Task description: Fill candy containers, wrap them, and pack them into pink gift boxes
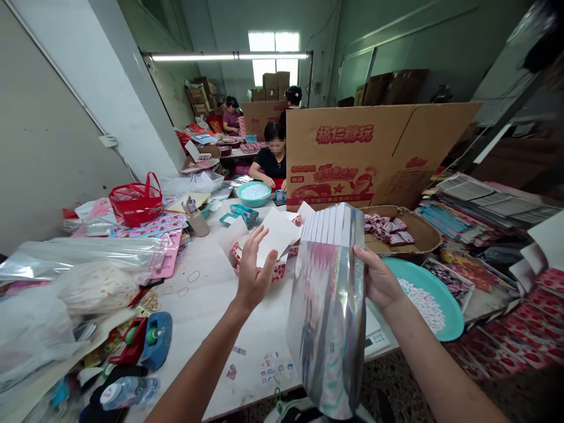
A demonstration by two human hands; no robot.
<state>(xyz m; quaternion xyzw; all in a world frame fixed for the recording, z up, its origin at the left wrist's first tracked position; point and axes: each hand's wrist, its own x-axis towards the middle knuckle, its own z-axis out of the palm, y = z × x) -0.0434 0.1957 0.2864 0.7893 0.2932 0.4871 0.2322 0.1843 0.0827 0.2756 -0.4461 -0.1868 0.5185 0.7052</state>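
Observation:
My right hand (378, 277) grips the right edge of a stack of shiny silver film bags (328, 305). The stack stands upright over the table's front edge, its layered whitish edges at the top and the film bending below. My left hand (255, 267) is raised with its fingers spread and nothing in it, left of the stack and apart from it. Behind that hand are open boxes with a red-and-white pattern (278, 271) and white flaps (277, 232). A digital scale (376, 339) sits partly hidden behind the stack.
A turquoise basin (453, 320) of small white pieces and a cardboard tray (429, 235) of packets lie right. A tall carton (352, 153) stands behind. Left are a red bag (136, 202), tape dispensers (157, 339) and a bottle (130, 392). A co-worker (269, 155) sits opposite.

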